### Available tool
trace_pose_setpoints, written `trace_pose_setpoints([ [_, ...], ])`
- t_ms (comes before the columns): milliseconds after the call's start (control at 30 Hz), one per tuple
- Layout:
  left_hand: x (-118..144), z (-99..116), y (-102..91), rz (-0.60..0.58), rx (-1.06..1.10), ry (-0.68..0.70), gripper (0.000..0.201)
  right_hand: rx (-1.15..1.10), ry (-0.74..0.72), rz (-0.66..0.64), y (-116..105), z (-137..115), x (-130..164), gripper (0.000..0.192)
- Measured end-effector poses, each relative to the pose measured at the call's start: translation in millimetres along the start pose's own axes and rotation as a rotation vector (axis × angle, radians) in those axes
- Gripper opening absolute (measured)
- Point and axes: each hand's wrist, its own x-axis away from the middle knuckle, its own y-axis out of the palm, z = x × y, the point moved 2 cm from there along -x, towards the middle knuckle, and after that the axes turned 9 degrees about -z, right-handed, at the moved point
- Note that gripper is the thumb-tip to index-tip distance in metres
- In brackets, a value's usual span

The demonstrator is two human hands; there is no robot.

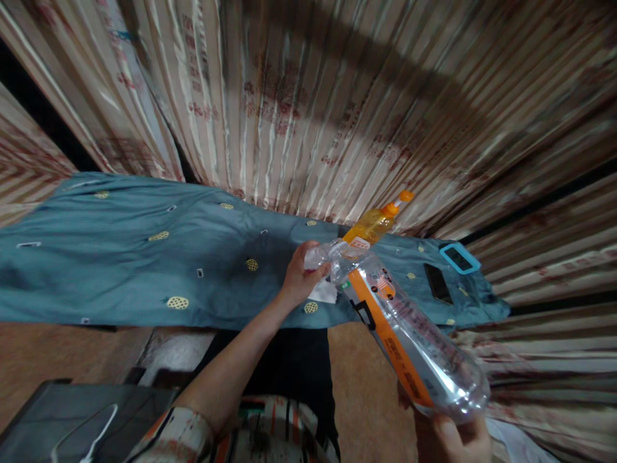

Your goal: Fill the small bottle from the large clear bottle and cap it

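A large clear plastic bottle (414, 334) with an orange and grey label is held tilted in front of me, its narrow end toward the upper left. My left hand (301, 273) has its fingers closed round the clear narrow end. Under the wide base, my right hand (460, 437) grips the bottle near the lower right edge; part of this hand is hidden by the bottle. Just behind the narrow end is a bottle of yellow liquid (371, 226) with an orange top, partly covered by the clear bottle. A white paper (324, 291) lies below my left hand.
A blue-green patterned cloth (130, 257) covers the long table. At its right end lie a dark phone (438, 283) and a light-blue framed device (459, 258). Printed curtains (289, 109) hang close behind. A dark seat-like surface with a white cable (99, 427) is at lower left.
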Motion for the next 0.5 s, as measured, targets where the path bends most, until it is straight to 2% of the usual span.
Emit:
trace_pose_setpoints([
  [133, -0.7, -0.6, 1.0, 0.013, 0.006, -0.011, 0.048, 0.01, -0.034, 0.007, 3.3, -2.0, 1.2, 0.062],
  [333, -0.7, -2.6, 1.6, 0.015, 0.012, -0.023, 0.05, -0.011, 0.007, 0.019, 0.7, -0.6, 1.5, 0.069],
  [500, -0.6, -2.4, 0.6, 0.02, -0.018, -0.01, 0.048, 0.025, -0.043, 0.013, -0.5, 2.4, -0.4, 0.07],
])
